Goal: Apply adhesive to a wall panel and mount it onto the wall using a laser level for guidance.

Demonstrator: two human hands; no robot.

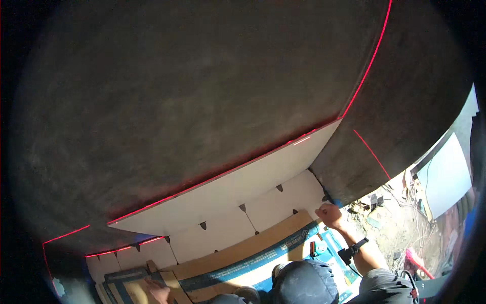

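My right hand [330, 216] is closed near the corner at the right end of the white tiles; whatever it may hold is hidden. A dark strapped device [353, 250] sits on that wrist. Low at the left, my left hand [159, 292] lies over cardboard, its fingers stretched out, though small and partly blurred. Ahead of me a long white tile [228, 190] stands against the dark wall [192, 91], a red laser line along its top edge. Below it runs a row of white tiles [223, 241], with several dark wedge-shaped pieces [203, 226] at the joints.
Printed cardboard [243, 263] covers the surface before my knees [307, 283]. A blue-and-white package [334, 248] lies beside my right forearm. Cables and debris [374, 205] litter the right side, near a pale panel [445, 177] and a pink-red object [417, 262]. Another laser line climbs the wall corner.
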